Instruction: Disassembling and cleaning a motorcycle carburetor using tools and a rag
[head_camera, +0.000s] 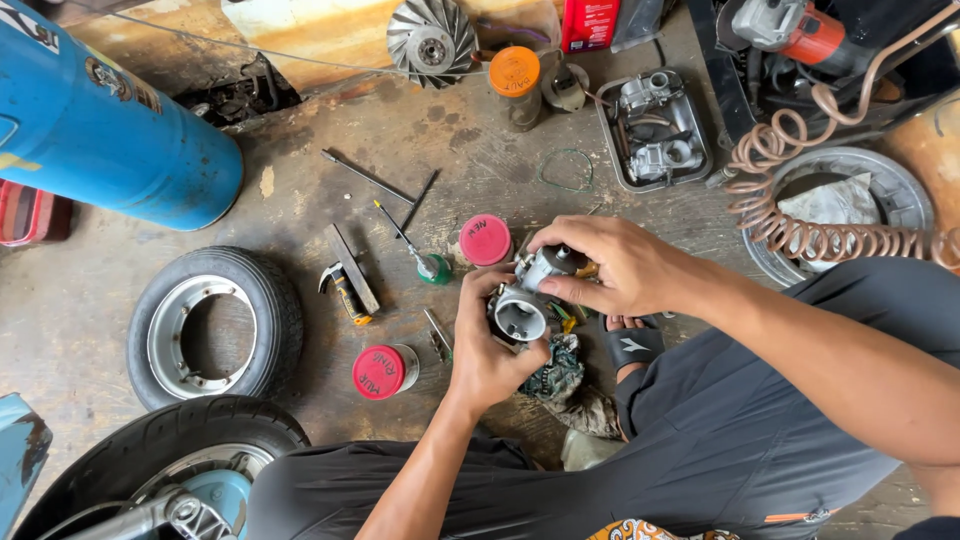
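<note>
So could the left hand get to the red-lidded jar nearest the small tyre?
Probably yes: the floor between the red-lidded jar and the left hand looks free, but that hand is busy holding the carburettor.

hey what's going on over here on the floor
A person sitting on a workshop floor holds a small metal carburetor in both hands: the left hand cups it from below and the right hand grips its top. Around them lie two red-lidded jars, a green-handled screwdriver, a small wheel with tyre, a blue gas cylinder and a metal tray of parts.
</note>
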